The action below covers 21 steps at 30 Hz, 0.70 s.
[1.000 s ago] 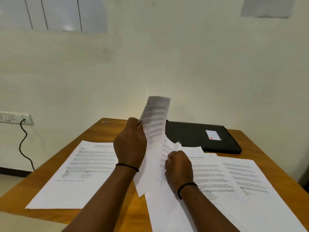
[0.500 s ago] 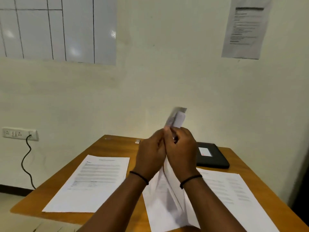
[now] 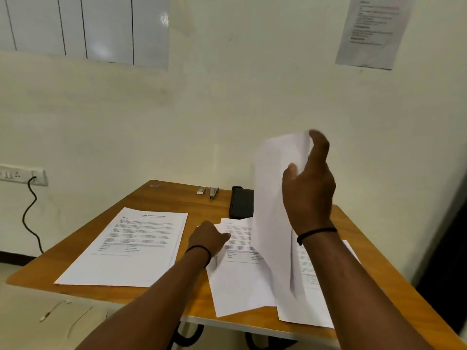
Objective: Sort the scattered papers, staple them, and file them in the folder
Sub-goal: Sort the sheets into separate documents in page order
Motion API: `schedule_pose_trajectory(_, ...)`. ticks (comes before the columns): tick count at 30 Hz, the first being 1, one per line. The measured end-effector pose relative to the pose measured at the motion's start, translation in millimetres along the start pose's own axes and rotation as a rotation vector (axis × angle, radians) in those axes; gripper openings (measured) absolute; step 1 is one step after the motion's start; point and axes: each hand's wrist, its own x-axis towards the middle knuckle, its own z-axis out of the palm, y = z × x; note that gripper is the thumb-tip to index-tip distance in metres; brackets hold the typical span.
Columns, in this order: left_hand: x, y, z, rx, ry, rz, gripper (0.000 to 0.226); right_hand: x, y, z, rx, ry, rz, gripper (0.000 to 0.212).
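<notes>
My right hand (image 3: 309,188) holds a white sheet (image 3: 275,210) upright above the table, thumb and fingers pinching its top right edge. My left hand (image 3: 208,238) rests low on the upper left corner of a printed sheet (image 3: 240,248) lying in the middle of the table; whether its fingers grip the paper is hidden. Another printed sheet (image 3: 134,246) lies flat at the left. More paper (image 3: 310,299) lies at the right under my right forearm. The black folder (image 3: 241,202) lies closed at the back, partly hidden by the raised sheet. A small stapler (image 3: 213,192) stands at the back edge.
A small white box (image 3: 200,191) sits beside the stapler. The wooden table (image 3: 161,198) stands against a cream wall. A socket with a black cable (image 3: 30,210) is on the wall at the left. A whiteboard (image 3: 83,26) and a posted notice (image 3: 371,29) hang above.
The hands have parted. My right hand has lifted one sheet up and to the right. My left hand has dropped onto the sheets on the table.
</notes>
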Motion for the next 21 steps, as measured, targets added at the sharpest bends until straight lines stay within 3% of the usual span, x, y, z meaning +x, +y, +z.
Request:
schedule_pose_trajectory(5, 1.5, 1.5, 27.5, 0.242, 0.015, -0.032, 0.063, -3.4, 4.0, 7.3, -0.194, 0.098, -0.372, 0.071)
schedule_pose_trajectory(8, 9.7, 7.4, 36.8, 0.303, -0.025, -0.019, 0.061, -22.8, 18.1, 34.7, -0.225, -0.063, -0.542, 0.061)
schedule_pose_trajectory(10, 12.7, 9.9, 36.7, 0.287, -0.040, -0.022, 0.057, -42.1, 25.2, 52.9, -0.295, -0.249, -0.586, 0.042)
schedule_pose_trajectory(12, 17.2, 8.8, 33.7, 0.264, -0.053, -0.031, 0.048, -62.1, 35.0, 73.0, -0.375, -0.428, -0.533, 0.026)
schedule_pose_trajectory(16, 21.7, 4.0, 26.7, 0.229, -0.055, -0.045, 0.023, -86.6, 52.8, 100.8, -0.524, -0.728, -0.371, 0.019)
schedule_pose_trajectory(18, 24.2, -0.7, 26.1, 0.118, -0.034, -0.055, 0.012, -90.6, 59.2, 107.3, -0.555, -0.791, -0.294, 0.024)
schedule_pose_trajectory(21, 30.9, -9.3, 33.2, -0.063, 0.021, -0.019, 0.016, -91.3, 64.3, 118.3, -0.524, -0.806, -0.124, 0.023)
